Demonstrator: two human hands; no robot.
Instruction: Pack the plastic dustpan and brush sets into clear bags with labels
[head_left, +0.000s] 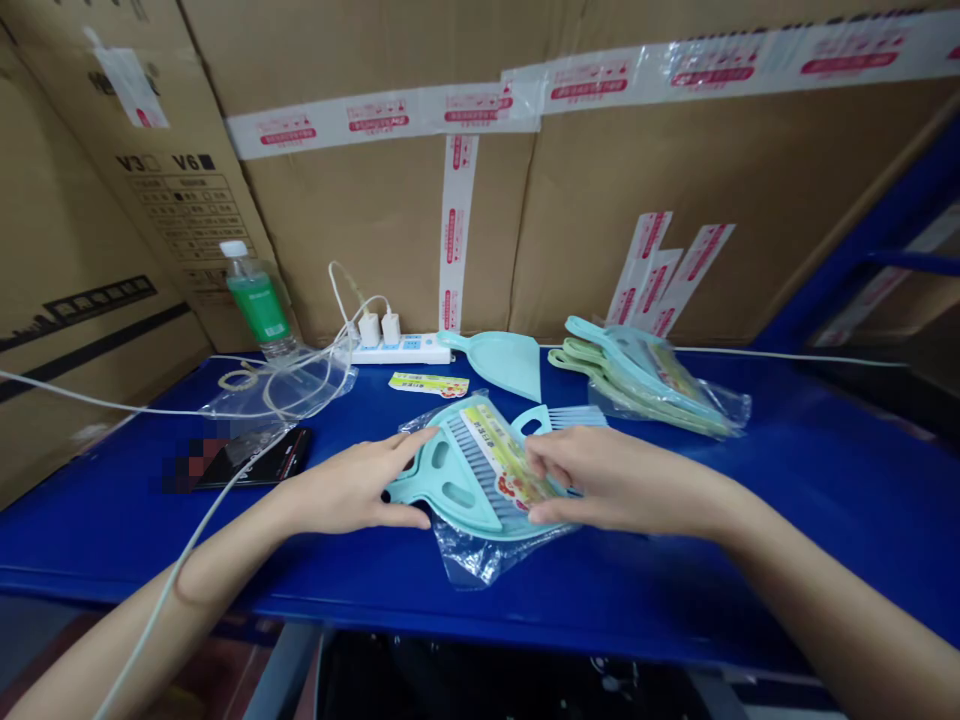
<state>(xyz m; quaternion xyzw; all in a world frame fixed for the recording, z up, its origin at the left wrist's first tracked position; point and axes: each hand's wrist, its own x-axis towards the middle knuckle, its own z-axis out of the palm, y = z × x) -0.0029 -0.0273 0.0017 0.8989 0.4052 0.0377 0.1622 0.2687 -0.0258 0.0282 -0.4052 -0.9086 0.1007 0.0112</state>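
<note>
A light-blue dustpan and brush set (457, 480) lies in a clear plastic bag on the blue table, a yellow-green label card (499, 450) over its bristles. My left hand (367, 483) is around its handle end, thumb and fingers on either side. My right hand (592, 478) has curled fingers at the set's right edge, by the card; exactly what the fingertips pinch is hidden. Just behind that hand lies a loose light-blue brush (577, 416), partly covered. Farther back rest an unbagged light-blue dustpan (504, 362) and a separate label card (429, 384).
Bagged green and blue dustpan sets (652, 380) are stacked at the back right. A white power strip (412, 350) with chargers, trailing white cables, a green-labelled bottle (259, 305) and a black flat box (255, 458) occupy the left. Large cardboard boxes (375, 220) wall the back.
</note>
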